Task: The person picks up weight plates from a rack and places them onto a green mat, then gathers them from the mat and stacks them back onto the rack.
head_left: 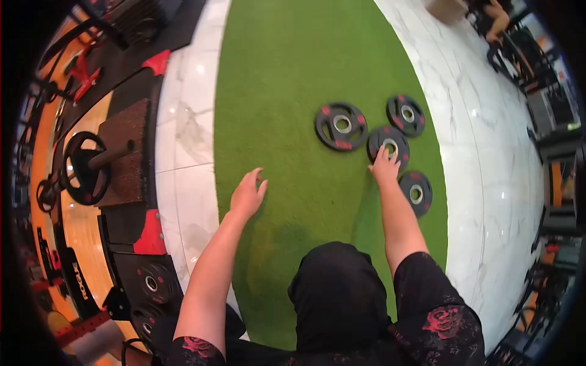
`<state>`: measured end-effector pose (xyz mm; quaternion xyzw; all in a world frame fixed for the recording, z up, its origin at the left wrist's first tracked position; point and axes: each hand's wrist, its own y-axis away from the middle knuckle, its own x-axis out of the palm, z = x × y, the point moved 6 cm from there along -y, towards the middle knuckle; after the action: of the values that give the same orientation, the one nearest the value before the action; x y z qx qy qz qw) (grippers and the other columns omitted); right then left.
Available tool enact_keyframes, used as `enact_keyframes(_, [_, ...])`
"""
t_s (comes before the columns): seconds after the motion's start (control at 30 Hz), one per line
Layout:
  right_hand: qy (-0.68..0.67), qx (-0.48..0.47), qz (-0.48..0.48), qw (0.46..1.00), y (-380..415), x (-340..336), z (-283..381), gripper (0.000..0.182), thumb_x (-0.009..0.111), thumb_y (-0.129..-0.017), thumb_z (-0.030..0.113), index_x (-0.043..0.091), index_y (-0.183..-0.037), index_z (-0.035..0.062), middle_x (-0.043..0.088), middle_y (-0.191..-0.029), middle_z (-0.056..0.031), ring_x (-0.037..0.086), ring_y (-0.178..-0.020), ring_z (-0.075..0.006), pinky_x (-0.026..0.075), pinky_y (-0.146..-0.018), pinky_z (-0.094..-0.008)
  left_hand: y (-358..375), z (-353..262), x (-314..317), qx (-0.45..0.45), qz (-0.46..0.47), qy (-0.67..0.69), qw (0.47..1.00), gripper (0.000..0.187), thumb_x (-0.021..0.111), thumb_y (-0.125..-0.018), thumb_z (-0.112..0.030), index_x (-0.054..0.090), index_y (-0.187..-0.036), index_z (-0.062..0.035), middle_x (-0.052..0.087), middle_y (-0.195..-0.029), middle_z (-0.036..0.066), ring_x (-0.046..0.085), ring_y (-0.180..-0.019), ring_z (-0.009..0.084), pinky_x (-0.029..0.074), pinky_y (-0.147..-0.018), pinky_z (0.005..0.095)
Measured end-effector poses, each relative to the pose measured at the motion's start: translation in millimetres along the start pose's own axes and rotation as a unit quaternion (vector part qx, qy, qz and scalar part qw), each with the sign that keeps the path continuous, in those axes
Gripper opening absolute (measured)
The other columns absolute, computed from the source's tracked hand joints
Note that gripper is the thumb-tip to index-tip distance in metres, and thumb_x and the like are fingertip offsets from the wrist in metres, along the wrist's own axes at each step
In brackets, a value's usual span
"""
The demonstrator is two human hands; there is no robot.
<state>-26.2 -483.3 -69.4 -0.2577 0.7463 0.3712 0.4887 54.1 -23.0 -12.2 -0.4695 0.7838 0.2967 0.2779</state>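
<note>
My right hand point(385, 168) reaches forward over a black weight plate point(378, 139), its fingers stretched out at the metal centre ring. Whether the fingertips press on the plate or hover just above it is hard to see. A larger weight plate point(342, 143) with red marks lies to the left of it. Farther back is a smaller weight plate point(416, 125), and another weight plate point(422, 204) lies beside my right forearm. My left hand point(246, 194) hangs over the green turf, holding nothing, with the fingers loosely bent and apart.
The plates lie on a green turf strip point(281, 73) bordered by white marble tiles point(482, 165). At left, a barbell with a plate point(85, 169) stands by a brown block point(131, 177). More plates point(152, 282) sit at lower left. A person's arm point(497, 21) shows at upper right.
</note>
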Motion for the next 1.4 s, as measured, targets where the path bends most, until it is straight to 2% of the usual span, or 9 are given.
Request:
enact_keyframes(0.07, [0.008, -0.07, 0.006, 0.998, 0, -6, 13, 0.089, 0.071, -0.092, 0.05, 0.031, -0.158, 0.0071, 0.04, -0.159, -0.0127, 0.038, -0.148, -0.0354, 0.041, -0.112, -0.0578, 15, 23, 7, -0.054, -0.021, 0.0, 0.998, 0.046, 0.066, -0.1, -0.03, 0.055, -0.14, -0.0102, 0.068, -0.118, 0.012, 0.067, -0.106, 0.0313, 0.053, -0.09, 0.0439])
enact_keyframes(0.1, [-0.094, -0.127, -0.043, 0.986, -1, -93, 164, 0.083, 0.07, -0.093, 0.049, 0.035, -0.155, 0.0061, 0.044, -0.155, -0.0133, 0.043, -0.144, -0.0337, 0.045, -0.108, -0.0567, 0, 68, -159, -0.06, -0.089, -0.051, 0.993, 0.044, 0.066, -0.099, -0.028, 0.056, -0.138, -0.0096, 0.069, -0.116, 0.012, 0.067, -0.103, 0.0317, 0.054, -0.089, 0.0434])
enact_keyframes(0.33, [-0.134, -0.403, -0.036, 0.904, 166, -216, 431, 0.067, 0.061, -0.098, 0.049, 0.045, -0.148, 0.006, 0.051, -0.146, -0.0197, 0.053, -0.133, -0.0368, 0.049, -0.105, -0.0521, 148, 191, -336, -0.171, -0.28, -0.031, 0.944, 0.039, 0.067, -0.097, -0.021, 0.061, -0.129, -0.0003, 0.073, -0.101, 0.019, 0.07, -0.095, 0.0354, 0.055, -0.085, 0.044])
enact_keyframes(0.6, [-0.143, -0.619, -0.02, 0.772, 413, -236, 627, 0.064, 0.066, -0.094, 0.046, 0.048, -0.143, 0.0094, 0.052, -0.137, -0.0182, 0.059, -0.123, -0.0384, 0.054, -0.094, -0.057, 336, 289, -388, -0.355, -0.29, -0.149, 0.876, 0.051, 0.07, -0.095, -0.026, 0.052, -0.139, -0.0063, 0.063, -0.119, 0.017, 0.063, -0.112, 0.0352, 0.053, -0.093, 0.0462])
enact_keyframes(0.67, [-0.117, -0.642, 0.04, 0.757, 467, -226, 656, 0.068, 0.066, -0.095, 0.046, 0.043, -0.149, 0.0112, 0.046, -0.143, -0.0196, 0.057, -0.126, -0.0414, 0.053, -0.096, -0.0569, 379, 305, -379, -0.456, -0.22, -0.182, 0.843, 0.068, 0.073, -0.093, -0.032, 0.04, -0.148, -0.0092, 0.048, -0.143, 0.017, 0.05, -0.131, 0.0373, 0.051, -0.101, 0.0498])
enact_keyframes(0.9, [-0.063, -0.643, 0.194, 0.738, 577, -135, 716, 0.086, 0.068, -0.094, 0.047, 0.027, -0.16, 0.0088, 0.035, -0.154, -0.0275, 0.058, -0.125, -0.0517, 0.051, -0.102, -0.0574, 488, 383, -312, -0.605, -0.226, -0.136, 0.751, 0.073, 0.073, -0.092, -0.041, 0.041, -0.149, -0.0075, 0.047, -0.143, 0.019, 0.047, -0.133, 0.037, 0.039, -0.111, 0.052])
enact_keyframes(1.17, [-0.147, -0.6, 0.14, 0.774, 615, -86, 731, 0.096, 0.075, -0.09, 0.045, 0.023, -0.153, -0.0042, 0.044, -0.139, -0.0317, 0.066, -0.11, -0.0521, 0.055, -0.096, -0.0532, 467, 369, -307, -0.553, -0.17, -0.121, 0.806, 0.057, 0.062, -0.097, -0.048, 0.057, -0.138, -0.0093, 0.061, -0.129, 0.015, 0.057, -0.125, 0.0312, 0.035, -0.105, 0.0491])
enact_keyframes(1.33, [-0.105, -0.576, 0.198, 0.786, 604, -71, 737, 0.089, 0.079, -0.088, 0.043, 0.03, -0.144, -0.0049, 0.052, -0.133, -0.0294, 0.066, -0.115, -0.0485, 0.057, -0.096, -0.0501, 459, 387, -282, -0.626, -0.149, -0.013, 0.765, 0.099, 0.076, -0.09, -0.041, 0.016, -0.161, -0.0076, 0.04, -0.147, 0.027, 0.064, -0.12, 0.0384, 0.057, -0.096, 0.048])
enact_keyframes(1.4, [-0.095, -0.58, 0.198, 0.784, 606, -73, 735, 0.089, 0.084, -0.083, 0.043, 0.034, -0.139, -0.0046, 0.054, -0.13, -0.0285, 0.066, -0.117, -0.0466, 0.058, -0.095, -0.0491, 457, 396, -273, -0.626, -0.175, -0.015, 0.76, 0.095, 0.077, -0.089, -0.041, 0.021, -0.157, -0.0047, 0.042, -0.145, 0.026, 0.066, -0.117, 0.0386, 0.058, -0.094, 0.0472])
